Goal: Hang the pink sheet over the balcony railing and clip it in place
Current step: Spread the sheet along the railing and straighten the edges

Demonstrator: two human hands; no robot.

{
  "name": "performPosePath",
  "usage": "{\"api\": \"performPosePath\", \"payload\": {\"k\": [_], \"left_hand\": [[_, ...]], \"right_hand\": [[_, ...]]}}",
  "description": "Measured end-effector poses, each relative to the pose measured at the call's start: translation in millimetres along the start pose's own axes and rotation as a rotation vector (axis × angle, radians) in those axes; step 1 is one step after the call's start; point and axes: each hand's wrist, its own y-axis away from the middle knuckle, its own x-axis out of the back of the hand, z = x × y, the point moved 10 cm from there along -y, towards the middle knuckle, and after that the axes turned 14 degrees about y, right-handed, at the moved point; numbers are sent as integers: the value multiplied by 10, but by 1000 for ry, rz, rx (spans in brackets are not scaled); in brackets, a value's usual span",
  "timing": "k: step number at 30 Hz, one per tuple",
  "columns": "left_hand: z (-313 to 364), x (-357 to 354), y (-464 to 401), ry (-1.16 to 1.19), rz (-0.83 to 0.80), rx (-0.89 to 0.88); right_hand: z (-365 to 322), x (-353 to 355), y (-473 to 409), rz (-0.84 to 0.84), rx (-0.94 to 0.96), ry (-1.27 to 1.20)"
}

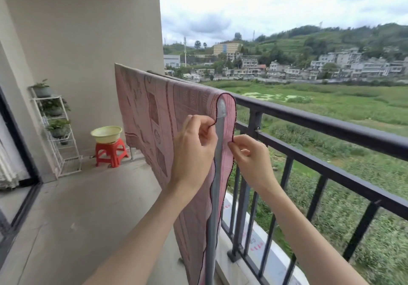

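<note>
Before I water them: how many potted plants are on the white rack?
3 visible: one on top, one on the next shelf, one below. Others may be hidden on the rack.

head-height, close, down along balcony

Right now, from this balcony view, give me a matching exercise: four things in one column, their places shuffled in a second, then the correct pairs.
Things:
1. pink sheet
2. yellow basin
3. potted plants
4. left hand

Places:
A. on the white shelf rack by the wall
B. pinching the sheet's near edge
C. draped over a grey rail
D. on the red stool

Pairs: 1-C, 2-D, 3-A, 4-B
</note>
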Motion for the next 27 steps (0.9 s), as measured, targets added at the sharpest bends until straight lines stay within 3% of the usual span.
{"api": "performPosePath", "payload": {"k": [5, 12, 16, 23, 27], "left_hand": [[-198, -20, 215, 84, -47, 41], [-1037, -270, 995, 25, -224, 403], [-1244, -222, 1296, 76, -212, 474], [-1262, -76, 1464, 110, -127, 405], [-1342, -132, 1636, 128, -161, 448]], "right_hand": [[208, -49, 137, 72, -69, -44], [738, -695, 753, -159, -242, -120], [1089, -1003, 1148, -294, -350, -25], [1193, -832, 1307, -65, -359, 33], [1243, -1007, 1491, -109, -375, 0]]}}
